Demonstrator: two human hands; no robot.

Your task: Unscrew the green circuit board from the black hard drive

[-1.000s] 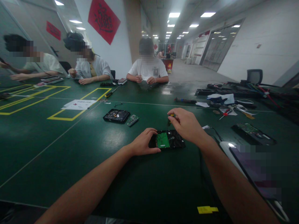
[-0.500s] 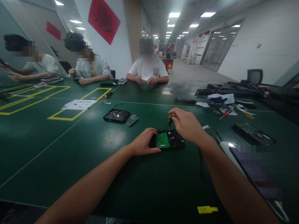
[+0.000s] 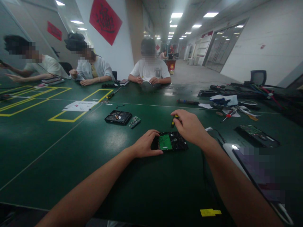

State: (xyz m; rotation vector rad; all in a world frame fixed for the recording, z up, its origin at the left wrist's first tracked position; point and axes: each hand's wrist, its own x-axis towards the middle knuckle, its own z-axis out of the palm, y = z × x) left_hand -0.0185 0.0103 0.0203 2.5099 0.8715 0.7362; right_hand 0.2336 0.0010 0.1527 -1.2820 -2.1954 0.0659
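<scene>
A black hard drive (image 3: 178,143) with a green circuit board (image 3: 165,142) on its upper face lies flat on the table in front of me. My left hand (image 3: 147,143) grips its left end, thumb along the near edge and fingers along the far edge. Above the drive's far right part, my right hand (image 3: 188,124) is closed on a yellow and black screwdriver (image 3: 173,122). The screwdriver points down towards the drive; I cannot tell whether its tip touches. An opened black drive casing (image 3: 118,117) and a loose circuit board (image 3: 134,122) lie beyond my left hand.
On the right lie another drive (image 3: 258,135), a tablet-like device (image 3: 258,176) with a cable, and a red screwdriver (image 3: 228,116) among scraps. A yellow tag (image 3: 210,212) is at the near edge. Several people sit across the green table (image 3: 71,157).
The screwdriver has turned within my right hand's fingers, with the hand barely shifting. My left hand and the hard drive stay in place.
</scene>
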